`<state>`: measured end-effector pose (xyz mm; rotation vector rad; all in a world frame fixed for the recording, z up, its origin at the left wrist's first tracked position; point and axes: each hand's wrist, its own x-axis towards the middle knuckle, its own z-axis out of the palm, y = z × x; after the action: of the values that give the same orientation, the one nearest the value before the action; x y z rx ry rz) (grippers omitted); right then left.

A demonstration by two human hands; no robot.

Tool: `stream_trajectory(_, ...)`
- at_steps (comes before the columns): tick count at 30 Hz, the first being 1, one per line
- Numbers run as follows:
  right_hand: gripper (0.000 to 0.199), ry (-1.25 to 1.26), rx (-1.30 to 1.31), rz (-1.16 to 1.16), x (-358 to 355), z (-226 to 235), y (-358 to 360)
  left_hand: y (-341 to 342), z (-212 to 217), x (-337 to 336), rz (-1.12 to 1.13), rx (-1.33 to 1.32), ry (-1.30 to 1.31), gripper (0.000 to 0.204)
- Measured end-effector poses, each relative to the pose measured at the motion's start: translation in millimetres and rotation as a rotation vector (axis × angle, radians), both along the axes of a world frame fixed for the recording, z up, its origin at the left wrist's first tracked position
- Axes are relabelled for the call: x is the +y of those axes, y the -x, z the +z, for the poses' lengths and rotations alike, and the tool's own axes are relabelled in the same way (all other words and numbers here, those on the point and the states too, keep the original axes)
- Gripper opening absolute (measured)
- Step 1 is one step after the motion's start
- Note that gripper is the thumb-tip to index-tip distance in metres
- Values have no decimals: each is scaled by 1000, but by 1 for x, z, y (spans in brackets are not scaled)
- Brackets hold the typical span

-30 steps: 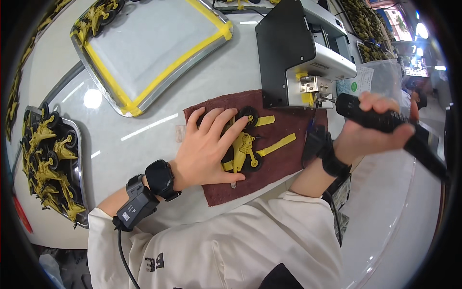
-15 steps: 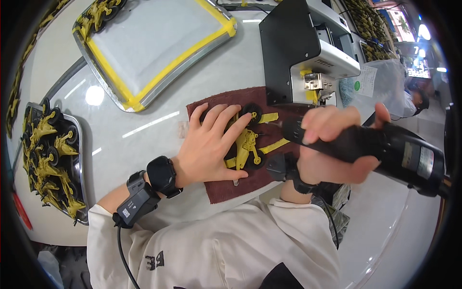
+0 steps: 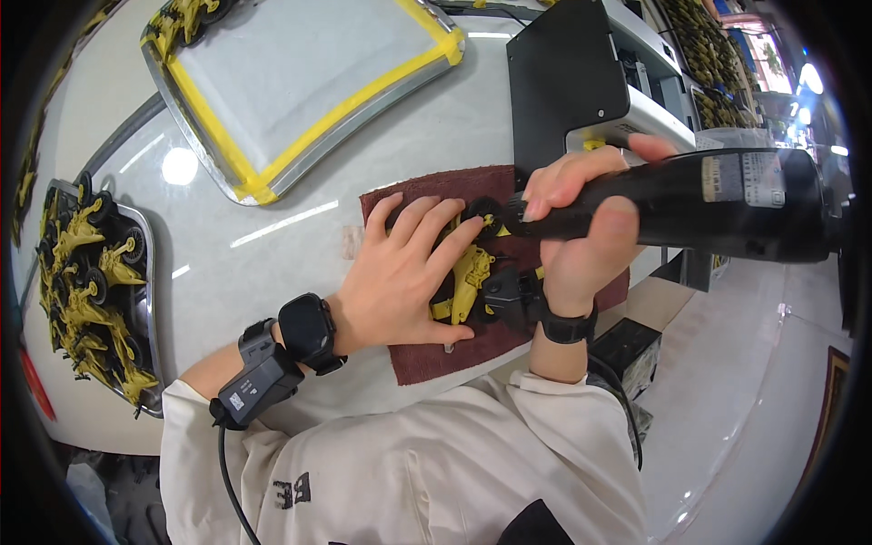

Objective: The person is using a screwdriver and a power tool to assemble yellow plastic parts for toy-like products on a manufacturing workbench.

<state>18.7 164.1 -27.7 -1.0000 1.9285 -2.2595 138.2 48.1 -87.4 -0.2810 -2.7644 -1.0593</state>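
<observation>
A yellow toy motorcycle (image 3: 470,272) with black wheels lies on a dark red cloth (image 3: 422,361). My left hand (image 3: 397,272) is spread over it, holding it between the thumb and fingers; the palm hides much of the toy. The index fingertip rests by the upper black wheel (image 3: 484,214). A black electric screwdriver (image 3: 690,202) is wrapped in my right hand (image 3: 586,232), its body lying nearly level. Its nose is right beside that wheel, and the tip cannot be made out.
A metal tray (image 3: 156,309) heaped with yellow-and-black toy motorcycles stands at left. Behind is a metal-rimmed tray (image 3: 313,156) edged with yellow tape, more toys in its far left corner. A black-and-white machine (image 3: 568,86) stands beyond the cloth. A red object (image 3: 36,386) lies far left.
My right hand has turned the screwdriver from a slant to nearly level and brought its nose leftward to the upper wheel. My left hand has stayed on the toy.
</observation>
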Motion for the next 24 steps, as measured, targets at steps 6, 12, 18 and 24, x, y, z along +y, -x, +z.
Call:
stream_trajectory(6, 61, -47, 9, 28, 2, 2, 0, -1, 1, 0, 2, 12, 36, 100)
stream_trajectory(12, 77, 245, 215, -177, 50, 43, 3, -4, 0, 2, -28, 26, 44, 100)
stream_trajectory(18, 53, 179, 216, -401, 59, 73, 48, -1, 2, 2, -35, 18, 51, 102)
stream_trajectory(24, 37, 18, 62, -427, 52, 61, 36, -4, 0, 0, -24, 29, 29, 102)
